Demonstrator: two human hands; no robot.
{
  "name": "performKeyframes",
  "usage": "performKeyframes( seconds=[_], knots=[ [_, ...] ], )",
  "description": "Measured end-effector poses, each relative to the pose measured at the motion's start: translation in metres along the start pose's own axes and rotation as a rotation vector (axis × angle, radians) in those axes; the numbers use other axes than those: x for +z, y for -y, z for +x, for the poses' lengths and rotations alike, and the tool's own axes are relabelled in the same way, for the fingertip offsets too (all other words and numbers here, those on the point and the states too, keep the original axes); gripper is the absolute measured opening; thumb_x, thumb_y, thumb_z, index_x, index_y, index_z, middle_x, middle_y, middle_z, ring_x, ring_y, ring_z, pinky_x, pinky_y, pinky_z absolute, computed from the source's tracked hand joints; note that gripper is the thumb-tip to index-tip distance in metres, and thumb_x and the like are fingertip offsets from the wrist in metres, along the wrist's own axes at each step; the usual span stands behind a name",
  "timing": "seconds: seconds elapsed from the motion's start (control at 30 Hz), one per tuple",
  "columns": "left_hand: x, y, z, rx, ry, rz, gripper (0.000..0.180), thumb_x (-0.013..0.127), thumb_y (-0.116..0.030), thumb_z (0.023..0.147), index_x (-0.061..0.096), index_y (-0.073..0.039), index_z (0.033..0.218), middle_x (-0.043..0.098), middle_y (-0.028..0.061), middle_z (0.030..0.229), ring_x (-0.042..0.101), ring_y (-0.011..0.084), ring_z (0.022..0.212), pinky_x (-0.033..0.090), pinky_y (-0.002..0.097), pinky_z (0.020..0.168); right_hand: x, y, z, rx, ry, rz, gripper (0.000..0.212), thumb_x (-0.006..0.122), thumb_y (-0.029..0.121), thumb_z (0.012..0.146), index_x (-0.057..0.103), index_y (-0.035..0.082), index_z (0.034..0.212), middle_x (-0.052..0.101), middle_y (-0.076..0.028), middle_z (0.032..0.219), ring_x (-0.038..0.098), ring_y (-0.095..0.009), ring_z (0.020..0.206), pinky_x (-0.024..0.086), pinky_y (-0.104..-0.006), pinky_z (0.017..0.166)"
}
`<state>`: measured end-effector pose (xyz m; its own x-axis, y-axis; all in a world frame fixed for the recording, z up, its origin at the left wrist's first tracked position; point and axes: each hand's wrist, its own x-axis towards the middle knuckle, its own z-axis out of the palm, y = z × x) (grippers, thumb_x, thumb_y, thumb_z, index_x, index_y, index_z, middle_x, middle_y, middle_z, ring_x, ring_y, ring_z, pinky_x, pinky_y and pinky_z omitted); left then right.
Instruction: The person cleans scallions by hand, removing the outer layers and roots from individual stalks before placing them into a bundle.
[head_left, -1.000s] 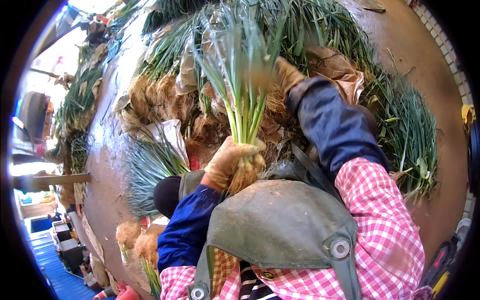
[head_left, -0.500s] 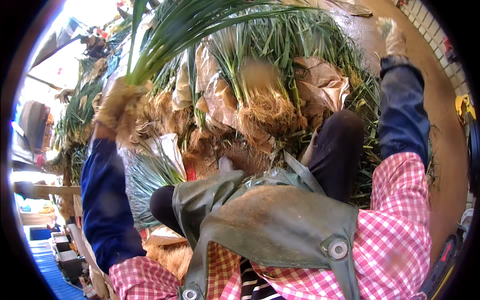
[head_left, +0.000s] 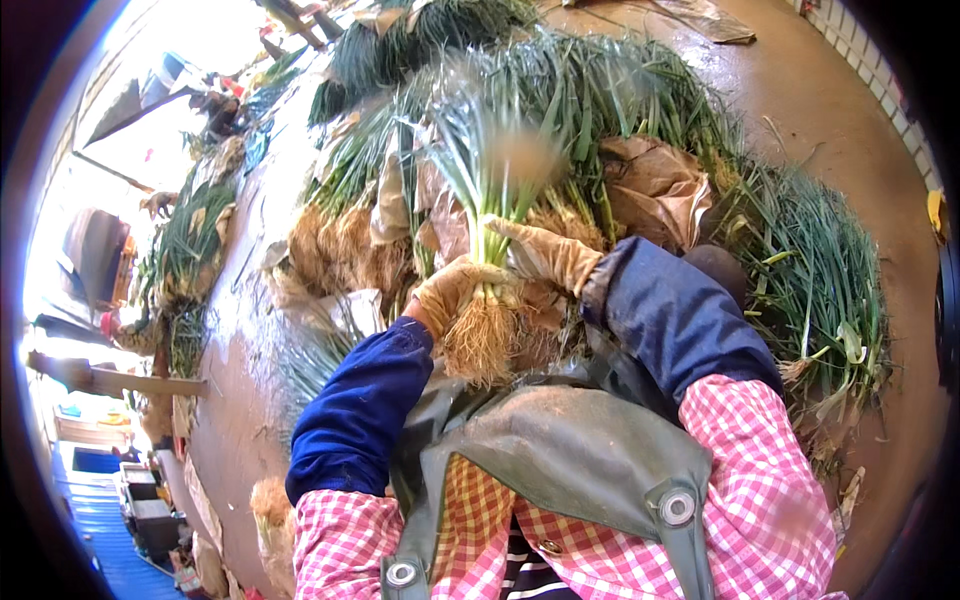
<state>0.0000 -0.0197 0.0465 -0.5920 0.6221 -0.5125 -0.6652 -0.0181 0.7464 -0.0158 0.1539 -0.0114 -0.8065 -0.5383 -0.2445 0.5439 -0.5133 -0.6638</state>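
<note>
Held upright in front of my lap is a bunch of scallions (head_left: 482, 340), its tan roots hanging down and its green leaves fanning away from me. My gloved left hand (head_left: 448, 292) is closed round the white stems just above the roots. From the right, my gloved right hand (head_left: 556, 258) grips the same stems a little higher, one finger laid across their front. Part of its other fingers is hidden behind the bunch. Just beyond lies a row of more scallions (head_left: 590, 90), with brown paper (head_left: 655, 185) among them.
Scallions with tan roots (head_left: 350, 245) lie to the left of the held bunch. Another leafy heap (head_left: 820, 260) spreads at the right on the wet brown floor (head_left: 905, 330). A wooden bar (head_left: 130, 380) juts in at the left. My green apron (head_left: 570, 440) covers my lap.
My left hand has brought the scallion bunch from the upper left down to the middle. My right hand has come in from the far right and now grips the bunch too.
</note>
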Motion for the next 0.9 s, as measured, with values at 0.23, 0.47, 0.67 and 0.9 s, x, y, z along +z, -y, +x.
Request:
performKeyframes(
  seconds=[0.23,0.47,0.67,0.9],
  knots=[
    [0.030,-0.011,-0.041,0.014,-0.001,-0.268,0.019,0.057,-0.012,0.084,0.057,0.003,0.096,0.062,0.0104,0.079,0.062,0.0183,0.066,0.056,0.0277,0.062,0.059,0.018,0.025,-0.014,0.430,0.534,0.051,0.069,0.026,0.083,0.044,0.004,0.122,0.057,-0.026,0.114,0.065,-0.030,0.096,0.060,-0.0409,0.073],
    [0.034,0.002,-0.060,0.254,0.068,-0.325,0.033,0.061,-0.009,0.083,0.055,0.001,0.114,0.064,0.0110,0.101,0.066,0.0200,0.086,0.057,0.0319,0.075,0.059,0.070,0.033,-0.426,0.459,0.050,0.028,0.063,0.020,0.085,0.056,-0.001,0.101,0.059,-0.009,0.091,0.061,-0.017,0.081,0.055,-0.0281,0.070],
    [0.051,0.021,-0.116,0.112,0.025,0.113,0.010,0.056,-0.012,0.082,0.055,-0.002,0.080,0.057,0.0048,0.062,0.054,0.0153,0.050,0.050,0.0262,0.062,0.006,0.137,0.010,-0.738,0.151,0.182,0.021,0.061,0.023,0.087,0.060,0.005,0.098,0.058,-0.004,0.088,0.057,-0.016,0.077,0.052,-0.0304,0.074],
    [0.067,0.020,-0.098,0.286,-0.065,0.310,0.047,0.058,-0.030,0.089,0.050,0.003,0.122,0.063,0.0148,0.095,0.062,0.0230,0.088,0.049,0.0344,0.079,0.016,0.116,-0.007,-0.823,-0.286,0.313,0.034,0.056,0.009,0.089,0.047,0.008,0.122,0.062,-0.020,0.110,0.062,-0.030,0.101,0.052,-0.0406,0.087]
  ],
)
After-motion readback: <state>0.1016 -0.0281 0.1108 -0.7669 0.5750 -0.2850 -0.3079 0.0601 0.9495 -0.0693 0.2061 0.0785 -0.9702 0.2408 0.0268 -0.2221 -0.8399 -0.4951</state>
